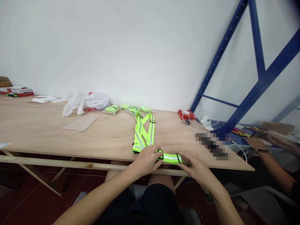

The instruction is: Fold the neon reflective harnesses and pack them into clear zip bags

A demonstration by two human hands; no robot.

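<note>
A neon-yellow reflective vest (152, 133) of elastic straps with grey stripes and black buckles lies on the table, its shoulder straps pointing towards the wall. Its waist strap (172, 158) stretches sideways along the table's front edge. Fingers of my left hand (146, 160) close on this strap at a black buckle, covering part of the vest's lower end. At the strap's other end, my right hand (194, 165) grips it beside a second black slider between thumb and fingers. The fingertips of both hands are partly hidden.
Packed reflective vests (111, 109) lie by the wall near a white plastic bag (98, 100). A clear zip bag (81, 122) lies flat at left. Right are a red pouch (187, 114), white cables and a blue metal frame (248, 93). Another person's hand (256, 143) works beyond it.
</note>
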